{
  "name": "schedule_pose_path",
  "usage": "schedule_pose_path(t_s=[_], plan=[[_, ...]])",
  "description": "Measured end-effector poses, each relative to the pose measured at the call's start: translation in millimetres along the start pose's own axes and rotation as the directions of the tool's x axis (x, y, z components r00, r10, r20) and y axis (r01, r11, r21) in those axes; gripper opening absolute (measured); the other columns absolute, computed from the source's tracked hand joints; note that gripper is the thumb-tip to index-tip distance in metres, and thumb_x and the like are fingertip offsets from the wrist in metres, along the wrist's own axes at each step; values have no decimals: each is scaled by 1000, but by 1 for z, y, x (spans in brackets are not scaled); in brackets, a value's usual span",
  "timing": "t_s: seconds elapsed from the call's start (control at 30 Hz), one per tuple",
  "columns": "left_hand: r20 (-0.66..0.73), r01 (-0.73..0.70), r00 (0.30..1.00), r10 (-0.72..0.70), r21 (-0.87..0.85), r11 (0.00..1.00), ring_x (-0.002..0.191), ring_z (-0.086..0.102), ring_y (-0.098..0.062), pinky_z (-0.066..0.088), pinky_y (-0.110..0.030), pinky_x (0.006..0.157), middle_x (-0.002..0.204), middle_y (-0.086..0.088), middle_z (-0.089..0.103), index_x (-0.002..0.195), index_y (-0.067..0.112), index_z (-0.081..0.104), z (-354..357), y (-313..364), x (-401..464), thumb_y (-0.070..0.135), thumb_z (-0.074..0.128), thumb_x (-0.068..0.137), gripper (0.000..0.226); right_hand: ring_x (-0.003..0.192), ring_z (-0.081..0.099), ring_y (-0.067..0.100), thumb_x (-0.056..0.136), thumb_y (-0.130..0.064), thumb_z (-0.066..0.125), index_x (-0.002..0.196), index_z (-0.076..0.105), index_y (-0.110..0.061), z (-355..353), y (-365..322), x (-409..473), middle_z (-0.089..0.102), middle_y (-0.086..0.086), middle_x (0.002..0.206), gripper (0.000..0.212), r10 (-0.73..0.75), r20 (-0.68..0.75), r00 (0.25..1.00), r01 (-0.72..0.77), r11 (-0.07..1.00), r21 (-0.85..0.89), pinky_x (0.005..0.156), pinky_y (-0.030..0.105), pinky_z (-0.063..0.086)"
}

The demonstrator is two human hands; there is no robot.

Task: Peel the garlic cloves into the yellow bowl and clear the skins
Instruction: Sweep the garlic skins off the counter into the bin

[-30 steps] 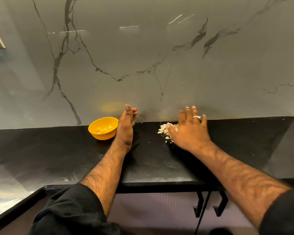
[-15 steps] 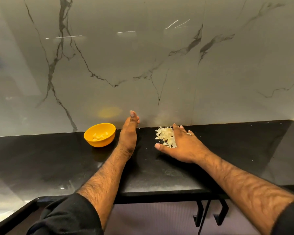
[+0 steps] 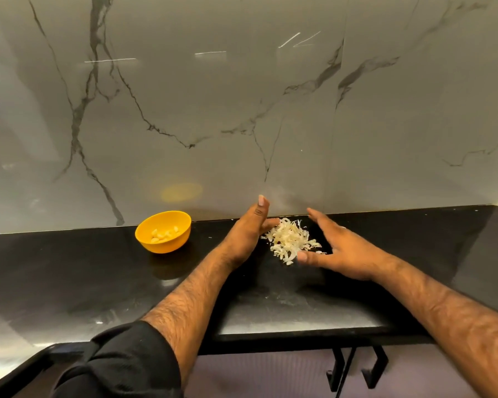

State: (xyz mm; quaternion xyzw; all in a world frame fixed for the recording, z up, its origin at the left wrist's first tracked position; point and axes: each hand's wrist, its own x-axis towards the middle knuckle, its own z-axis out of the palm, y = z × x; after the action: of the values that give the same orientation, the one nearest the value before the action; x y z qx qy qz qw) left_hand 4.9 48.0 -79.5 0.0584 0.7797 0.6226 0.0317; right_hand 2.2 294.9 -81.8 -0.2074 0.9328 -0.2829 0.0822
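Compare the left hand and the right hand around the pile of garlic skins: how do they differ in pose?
The left hand stands on edge, thumb up, just left of the garlic skins; the right hand lies lower and flatter, palm turned toward the pile. The left hand's fingers reach behind the pile's far-left edge, while the right hand's thumb sits at its near side. Both are open, hold nothing, and flank the pile on the black counter.

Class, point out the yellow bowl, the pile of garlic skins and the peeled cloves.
yellow bowl (image 3: 167,245): head view, outer front wall.
pile of garlic skins (image 3: 289,239): head view, middle of heap.
peeled cloves (image 3: 164,235): head view, cluster inside the bowl.
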Motion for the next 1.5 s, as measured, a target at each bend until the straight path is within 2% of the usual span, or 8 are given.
schedule_pose_path(t_s=[0.17,0.33,0.6,0.77,1.1,1.33,1.43,1.5], plan=[[-352,-120,933,77,-101,988,109,75,-20,40,-48,114,101,0,82,122,22,70,-13,-4,-3,92,24,88,90,161,14,23,54,-99,68,163,-9,-48,19,-25,25,3,-7,177,143,-74,-16,997,73,996,-50,127,53,24],[-560,-133,827,52,-104,986,100,74,-17,50,-50,109,94,3,81,101,20,77,-27,-7,-5,90,26,90,87,158,20,23,57,-96,72,161,4,-55,25,-35,52,19,-5,172,131,-176,18,984,177,975,-134,125,55,30],[-596,-121,802,21,-128,984,99,74,-21,52,-40,90,96,-1,80,103,17,75,-30,-6,4,77,25,101,78,130,34,10,82,-91,51,142,52,-50,34,-51,83,39,-13,132,72,-294,20,955,283,896,-341,108,40,42],[-597,-101,802,-11,-155,983,98,75,-23,53,-43,95,97,-3,80,106,15,75,-33,-9,7,77,25,102,80,114,44,12,100,-69,47,119,54,-39,40,-51,92,43,-13,117,36,-320,12,947,300,874,-382,92,34,48],[-583,-97,813,4,-128,987,100,74,-25,48,-33,80,99,-6,79,106,14,74,-28,-9,5,73,25,104,77,74,60,14,104,-64,37,71,60,-28,31,-54,90,63,-9,80,53,-263,-106,959,162,816,-555,69,37,55],[-482,-97,875,52,-69,993,104,73,-21,52,-42,94,106,-4,78,110,16,73,-20,-3,4,78,25,96,79,71,63,18,109,-49,37,72,61,-23,29,-59,70,63,-1,71,51,-157,-141,977,62,852,-520,73,38,59],[-459,-86,888,37,-87,993,107,72,-20,52,-44,97,110,-3,78,115,15,73,-19,-1,3,68,24,107,73,57,55,14,108,-41,44,60,54,-18,26,-49,61,58,-2,60,54,-152,-219,964,68,935,-347,60,31,44],[-442,-81,897,23,-112,990,109,72,-21,52,-46,101,112,-3,78,117,14,73,-16,4,0,68,24,108,73,45,37,14,105,-32,52,53,39,-16,20,-41,55,45,-4,49,56,-118,-341,933,105,993,-56,52,29,33]])
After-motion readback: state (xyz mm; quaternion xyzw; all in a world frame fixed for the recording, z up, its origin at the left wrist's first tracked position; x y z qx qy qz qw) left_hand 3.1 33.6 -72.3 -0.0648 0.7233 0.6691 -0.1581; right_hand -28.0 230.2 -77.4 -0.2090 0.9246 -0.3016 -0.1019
